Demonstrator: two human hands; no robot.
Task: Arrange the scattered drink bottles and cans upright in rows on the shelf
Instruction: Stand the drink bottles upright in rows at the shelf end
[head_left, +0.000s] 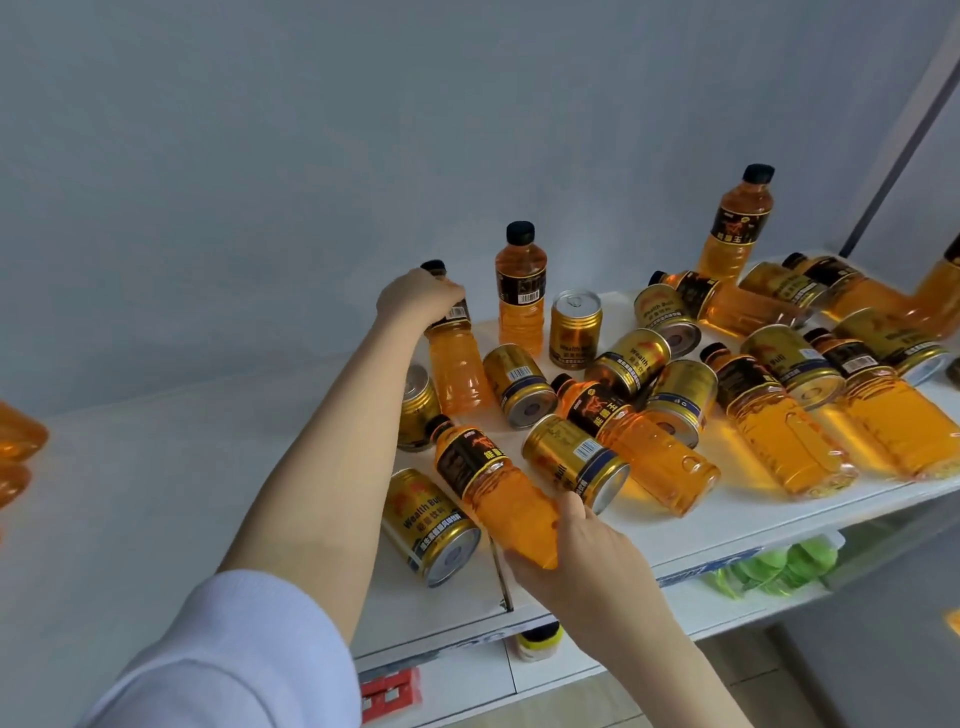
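Grip matters: left hand (415, 299) holds a tilted bottle (460, 371) by its neck at eleven o'clock, right hand (582, 556) clasps a lying bottle (493, 483) at six; both should land upright, clear of cans (519, 387).

Left hand (415, 296) grips tilted bottle (460, 369); right hand (587, 556) grips second bottle (493, 483).

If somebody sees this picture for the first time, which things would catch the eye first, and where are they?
First, the jumble of orange bottles and gold cans lying across the white shelf, mostly centre and right. Then the left grip, holding a tilted bottle by its neck at the back, and the right grip, holding a second bottle by its base at the front edge.
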